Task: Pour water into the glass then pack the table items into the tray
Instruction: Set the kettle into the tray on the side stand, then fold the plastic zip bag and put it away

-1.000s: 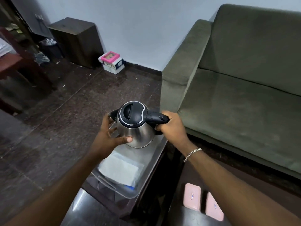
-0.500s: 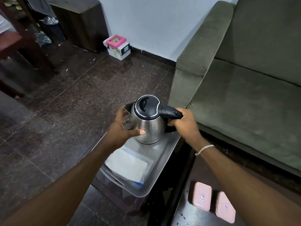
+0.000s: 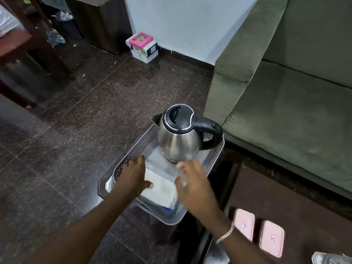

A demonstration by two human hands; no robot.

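Standing upright at the far end of the perforated grey tray, the steel kettle with its black lid and handle rests free of both hands, its spout pointing left over the tray's wall. A flat white packet lies on the tray floor nearer the person. The left hand hovers above the tray's left side with its fingers spread and nothing in them; the right hand is motion-blurred over the tray's near right part, palm down, fingers loose and holding nothing as far as the blur allows. The tray sits on a small dark table just beside the green sofa. Judging by this, the packing step is in hand, with the kettle already placed. No glass can be seen, so whether the pouring is done cannot be told from this view. Two pink lidded boxes lie side by side on a lower dark surface to the right, well apart from the tray; if they count among the items, the next move probably calls for the right hand to reach down to them, lift one flat by its edges, and set it in the free space near the packet without knocking the kettle. A pale object at the bottom right corner is too cropped to identify.
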